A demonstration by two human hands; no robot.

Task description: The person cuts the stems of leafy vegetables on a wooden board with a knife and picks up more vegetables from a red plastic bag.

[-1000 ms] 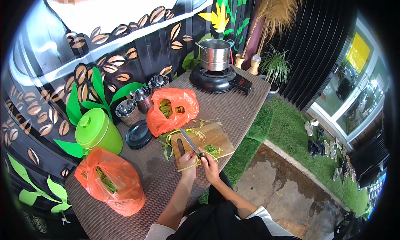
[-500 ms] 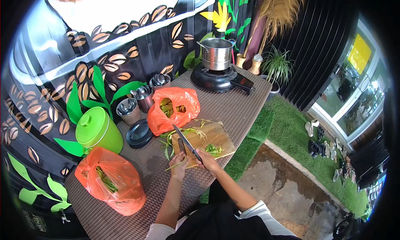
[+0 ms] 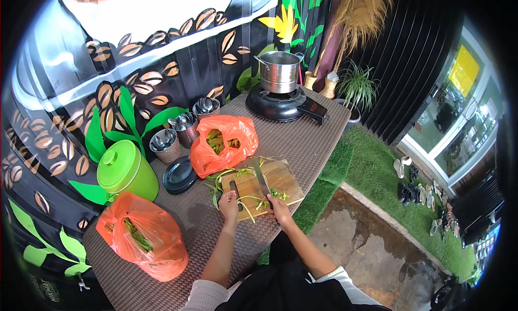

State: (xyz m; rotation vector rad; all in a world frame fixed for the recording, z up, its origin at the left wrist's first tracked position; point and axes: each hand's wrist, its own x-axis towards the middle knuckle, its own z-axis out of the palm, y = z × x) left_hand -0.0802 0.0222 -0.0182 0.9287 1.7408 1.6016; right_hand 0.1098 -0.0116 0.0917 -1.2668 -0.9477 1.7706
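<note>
A knife [image 3: 260, 175] is in my right hand [image 3: 279, 209], its blade pointing away from me over the wooden cutting board [image 3: 284, 176]. My left hand [image 3: 229, 204] is closed at the board's left edge, by the handle slot, with its fingers curled at the end of a thin green stem [image 3: 246, 209]. That stem bends across the near part of the board. Chopped green pieces [image 3: 279, 194] lie beside the blade. Leafy stalks [image 3: 216, 182] and pale roots lie along the board's far left side.
Orange plastic bags of greens stand behind the board [image 3: 224, 149] and at the left [image 3: 156, 246]. Near them are a green lidded bucket [image 3: 128, 171], dark plates [image 3: 179, 175] and cutlery cups [image 3: 165, 145]. A metal pot [image 3: 279, 73] sits on a black stove [image 3: 275, 105].
The knife has swung right and away from my left hand. My right hand has moved right, over the board's near edge. The stem now lies across the board instead of sticking out leftward.
</note>
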